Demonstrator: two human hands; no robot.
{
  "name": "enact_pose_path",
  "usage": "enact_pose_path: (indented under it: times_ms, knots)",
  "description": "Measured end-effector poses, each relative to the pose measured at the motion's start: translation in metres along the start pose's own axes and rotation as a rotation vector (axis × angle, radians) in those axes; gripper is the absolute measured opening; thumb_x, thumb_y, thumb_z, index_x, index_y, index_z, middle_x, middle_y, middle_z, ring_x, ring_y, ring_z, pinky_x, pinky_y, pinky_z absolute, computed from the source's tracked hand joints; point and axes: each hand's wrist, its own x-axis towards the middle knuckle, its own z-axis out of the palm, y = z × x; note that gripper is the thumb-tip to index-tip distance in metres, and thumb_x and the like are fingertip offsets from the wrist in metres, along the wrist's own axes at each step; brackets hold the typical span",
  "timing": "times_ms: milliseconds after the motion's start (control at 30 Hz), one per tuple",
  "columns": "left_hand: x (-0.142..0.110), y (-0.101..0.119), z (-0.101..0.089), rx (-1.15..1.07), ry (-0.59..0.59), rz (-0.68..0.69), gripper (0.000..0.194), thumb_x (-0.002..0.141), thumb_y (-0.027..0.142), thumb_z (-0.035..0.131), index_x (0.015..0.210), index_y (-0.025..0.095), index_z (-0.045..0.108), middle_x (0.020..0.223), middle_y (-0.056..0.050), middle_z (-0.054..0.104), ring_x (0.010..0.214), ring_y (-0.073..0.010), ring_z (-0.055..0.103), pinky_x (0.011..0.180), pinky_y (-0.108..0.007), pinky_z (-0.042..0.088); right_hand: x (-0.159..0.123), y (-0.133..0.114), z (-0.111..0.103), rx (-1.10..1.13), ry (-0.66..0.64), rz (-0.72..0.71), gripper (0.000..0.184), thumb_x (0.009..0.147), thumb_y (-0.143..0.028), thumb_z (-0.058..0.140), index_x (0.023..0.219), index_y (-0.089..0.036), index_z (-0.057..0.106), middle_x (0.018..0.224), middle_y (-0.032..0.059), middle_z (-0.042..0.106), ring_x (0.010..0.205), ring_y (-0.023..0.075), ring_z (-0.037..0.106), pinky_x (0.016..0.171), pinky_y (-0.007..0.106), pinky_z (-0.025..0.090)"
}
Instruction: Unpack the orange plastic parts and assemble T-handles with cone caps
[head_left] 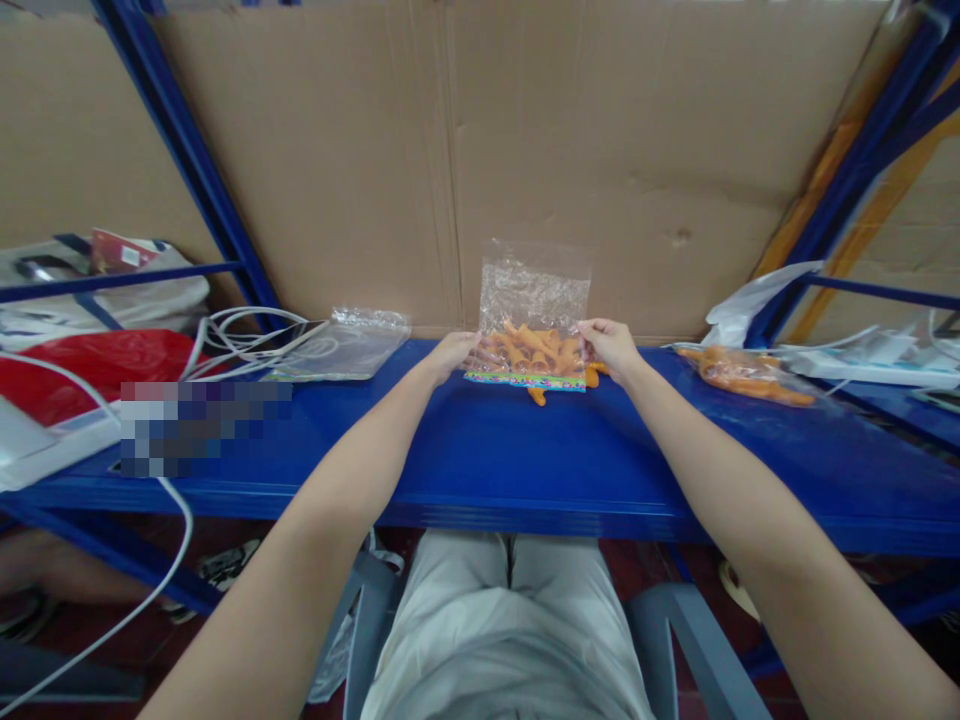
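Clear bag point(534, 285), pinched between both hands point(611, 343)

At centre, the clear bag point(534, 312) is glossy, crinkled plastic; across the top, the panel point(585, 150) is matt cardboard; the blue shelf point(525, 460) below looks smooth.

A mosaic patch point(180, 430) on the tabletop point(487, 460) masks whatever lies under it. On the clear bag point(536, 275), the print along the coloured strip point(525, 381) is too small to read, and the orange pieces point(540, 350) inside overlap (glare on the plastic doesn't help), so their number can't be told. The left hand point(452, 355) blurs where it meets the bag's side. The left edge cuts off the red plastic point(105, 360) and another person's leg point(67, 565); the right edge, a blurred white item point(862, 366).
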Motion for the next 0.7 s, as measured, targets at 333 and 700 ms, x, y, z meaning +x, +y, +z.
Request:
enact_pose_path:
  times_ms: [333, 700]
  knots:
    - [-0.032, 0.016, 0.028, 0.598, 0.046, 0.913, 0.076, 0.086, 0.056, 0.067, 0.15, 0.02, 0.045, 0.163, -0.017, 0.037, 0.155, -0.0352, 0.023, 0.124, -0.053, 0.02, 0.009, 0.001, -0.007, 0.038, 0.137, -0.071, 0.024, 0.091, -0.039, 0.065, 0.076, -0.022, 0.058, 0.058, -0.0041, 0.058, 0.046, 0.0098, 0.051, 0.047, 0.022, 0.045]
    - [-0.03, 0.036, 0.042, 0.758, -0.149, 0.922, 0.049, 0.087, 0.012, 0.053, 0.132, 0.028, 0.067, 0.145, -0.008, 0.062, 0.144, -0.0267, 0.046, 0.125, -0.06, 0.011, 0.011, 0.002, -0.008, 0.083, 0.09, -0.113, 0.036, 0.082, -0.058, 0.071, 0.091, -0.023, 0.066, 0.065, -0.0028, 0.06, 0.051, 0.0107, 0.052, 0.052, 0.025, 0.045]
